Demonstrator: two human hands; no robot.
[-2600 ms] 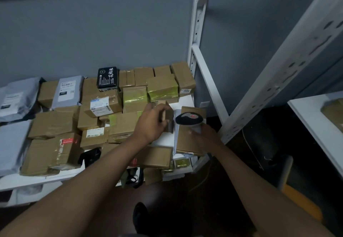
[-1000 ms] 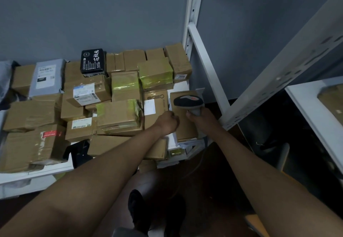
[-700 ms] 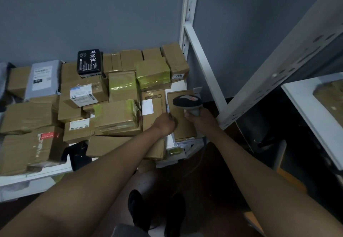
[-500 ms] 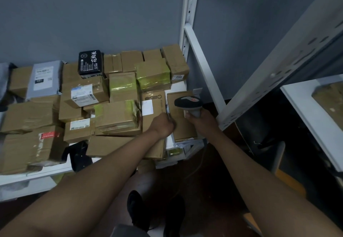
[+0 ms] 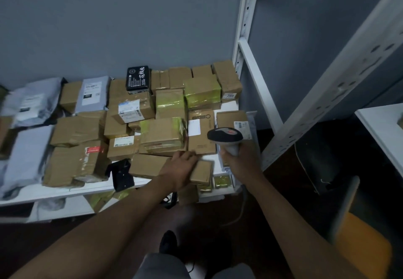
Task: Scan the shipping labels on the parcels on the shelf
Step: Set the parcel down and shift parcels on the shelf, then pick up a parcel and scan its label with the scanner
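Observation:
Many brown cardboard parcels, some wrapped in yellow tape, are piled on a white shelf [image 5: 65, 191]. My left hand [image 5: 180, 170] grips a flat brown parcel [image 5: 202, 172] at the shelf's front edge; it is blurred. My right hand [image 5: 242, 162] holds a grey barcode scanner [image 5: 225, 136] by its handle. The scanner head sits over a brown parcel with a barcode label [image 5: 231, 121]. Left of it lies a tall parcel with a white label [image 5: 199, 134].
Grey mailer bags [image 5: 28, 104] lie at the left, and a black box [image 5: 138, 78] stands at the back. A black object [image 5: 121, 174] sits at the shelf's front. White shelf uprights [image 5: 246, 38] and a white table [image 5: 383, 130] stand to the right.
My left hand has left the tall white-labelled parcel and come down to the flat parcel at the front edge. The scanner has moved slightly right, still in my right hand.

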